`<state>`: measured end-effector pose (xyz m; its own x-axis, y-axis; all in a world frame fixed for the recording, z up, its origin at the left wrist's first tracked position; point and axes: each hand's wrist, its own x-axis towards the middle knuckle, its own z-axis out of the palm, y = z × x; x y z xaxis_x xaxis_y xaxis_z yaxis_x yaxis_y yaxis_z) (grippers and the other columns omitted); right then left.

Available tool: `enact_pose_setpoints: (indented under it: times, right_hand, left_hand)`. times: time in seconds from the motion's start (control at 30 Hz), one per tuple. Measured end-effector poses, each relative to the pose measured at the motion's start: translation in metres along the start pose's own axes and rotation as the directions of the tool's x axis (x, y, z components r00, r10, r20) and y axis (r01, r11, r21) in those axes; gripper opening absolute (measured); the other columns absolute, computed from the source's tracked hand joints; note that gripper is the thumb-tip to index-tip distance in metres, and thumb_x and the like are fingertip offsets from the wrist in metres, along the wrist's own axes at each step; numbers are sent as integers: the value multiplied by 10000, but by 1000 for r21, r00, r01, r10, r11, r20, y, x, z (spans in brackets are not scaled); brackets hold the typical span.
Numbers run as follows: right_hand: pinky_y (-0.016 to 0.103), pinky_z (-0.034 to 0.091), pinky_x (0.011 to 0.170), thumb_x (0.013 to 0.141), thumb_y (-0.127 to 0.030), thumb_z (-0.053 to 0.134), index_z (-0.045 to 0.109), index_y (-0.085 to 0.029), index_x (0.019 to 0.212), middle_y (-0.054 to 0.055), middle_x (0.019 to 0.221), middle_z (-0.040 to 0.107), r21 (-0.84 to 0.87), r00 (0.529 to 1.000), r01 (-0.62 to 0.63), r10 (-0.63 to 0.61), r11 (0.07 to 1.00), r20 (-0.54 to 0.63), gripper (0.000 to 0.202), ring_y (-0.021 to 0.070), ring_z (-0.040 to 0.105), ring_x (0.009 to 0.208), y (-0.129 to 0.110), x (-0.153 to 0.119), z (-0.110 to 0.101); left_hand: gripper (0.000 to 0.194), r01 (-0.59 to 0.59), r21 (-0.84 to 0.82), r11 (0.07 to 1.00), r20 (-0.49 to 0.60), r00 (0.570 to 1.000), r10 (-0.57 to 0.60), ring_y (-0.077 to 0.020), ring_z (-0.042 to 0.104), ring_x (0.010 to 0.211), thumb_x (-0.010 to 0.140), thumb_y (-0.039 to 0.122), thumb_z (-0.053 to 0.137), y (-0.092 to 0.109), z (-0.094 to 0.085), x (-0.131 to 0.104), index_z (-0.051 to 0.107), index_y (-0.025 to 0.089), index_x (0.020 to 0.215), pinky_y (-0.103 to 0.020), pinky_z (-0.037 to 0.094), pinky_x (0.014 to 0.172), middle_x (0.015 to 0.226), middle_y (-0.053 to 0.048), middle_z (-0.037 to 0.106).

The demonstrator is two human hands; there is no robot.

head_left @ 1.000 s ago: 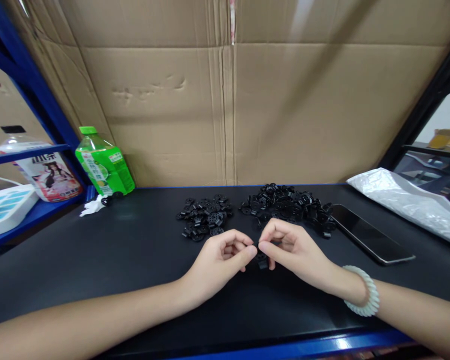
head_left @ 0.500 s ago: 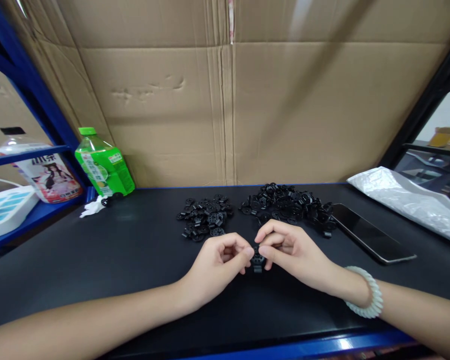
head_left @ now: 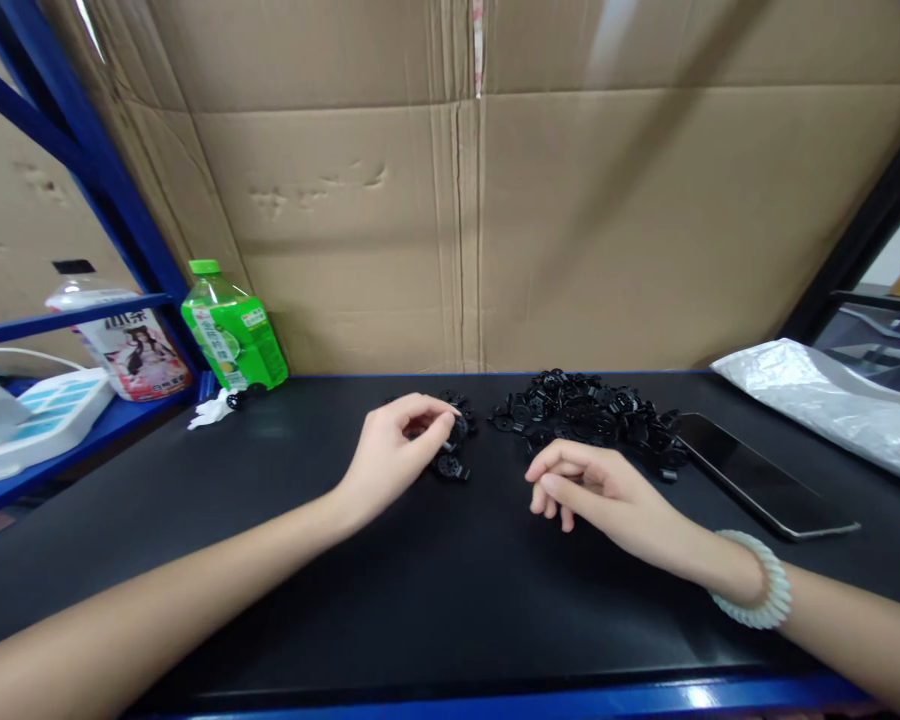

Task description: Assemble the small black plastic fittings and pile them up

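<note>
My left hand is over the left pile of small black plastic parts, thumb and forefinger pinched at a black round perforated part. The hand covers much of this pile, and the part's edges blend into those around it. My right hand hangs above the black table, in front of the larger pile of black parts. Its fingers are loosely bent and a little apart, with nothing visible in them. A pale coiled band circles the right wrist.
A dark phone lies right of the larger pile, near a silvery plastic bag. At the back left stand a green bottle and a crumpled white tissue. A labelled bottle and white tray sit on the blue shelf.
My hands have come apart from the black round part they held together. The left hand has moved up and left to the left pile; the right has drawn slightly right.
</note>
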<state>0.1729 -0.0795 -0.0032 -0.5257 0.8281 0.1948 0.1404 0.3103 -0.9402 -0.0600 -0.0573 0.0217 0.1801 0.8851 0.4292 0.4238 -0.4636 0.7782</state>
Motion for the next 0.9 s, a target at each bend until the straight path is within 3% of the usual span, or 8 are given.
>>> enact_pose_setpoints:
  times: [0.13,0.23,0.37,0.47,0.53,0.7,0.83,0.9]
  right_hand:
    - [202,445,518,893,-285,515,592,-160,895,23,712,627,-130,989,-23,3,991,-149,147,116,563,617,-3,4,-14]
    - [208,413,498,844,-235,513,590,-166,867,-3,639,584,-249,964,-46,-22,967,-264,106,127,555,597,-3,7,-24]
    - [231,416,526,828,-240,509,577,-180,902,-26,612,565,-488,952,-79,-80,869,-297,116,132,548,559,5,9,-30]
    - [233,406,523,823,-243,522,563,-192,974,-47,586,553,-657,961,-114,-85,745,-263,164,127,525,510,10,9,-32]
    - [231,399,520,811,-236,540,562,-196,984,-56,560,535,-729,965,-148,-64,668,-255,180,131,528,502,13,9,-33]
    - [229,400,538,802,-180,540,564,-202,1022,-35,650,585,-791,974,-145,-57,594,-221,222,128,548,542,16,9,-36]
    - [250,411,556,837,-181,501,605,-190,921,-8,674,588,-783,959,-107,-143,613,-243,134,133,535,560,12,10,-36]
    - [253,421,546,858,-192,488,612,-186,912,-1,668,571,-738,945,-73,-189,670,-265,135,136,523,565,8,9,-34]
  left_hand:
    - [217,-135,409,903,22,990,138,-189,601,740,843,246,548,-14,-17,20,697,130,951,-300,478,692,905,-83,671]
    - [300,-268,495,826,86,962,261,-214,599,887,853,207,519,-13,-12,14,623,145,1128,-334,480,803,1082,-106,623]
    - [224,-383,308,871,305,907,291,-203,594,965,857,155,492,4,10,-17,637,187,1024,-308,486,851,1034,-80,625]
    - [251,-382,157,911,475,838,269,-192,602,943,835,139,520,11,23,-38,634,189,1053,-280,500,822,1050,-77,624]
    - [266,-359,100,928,527,810,256,-181,604,893,825,132,529,11,28,-45,637,181,1062,-257,509,758,1058,-78,623]
    - [243,-271,62,961,525,827,200,-112,509,632,814,119,532,3,30,-45,654,181,1015,-231,473,602,1031,-58,622]
    - [234,-256,10,967,504,836,216,-101,474,611,801,97,534,3,30,-43,661,165,986,-228,450,597,998,-58,620]
    - [225,-227,-4,974,470,859,202,-96,472,604,802,97,532,4,30,-42,659,161,976,-225,436,582,973,-54,620]
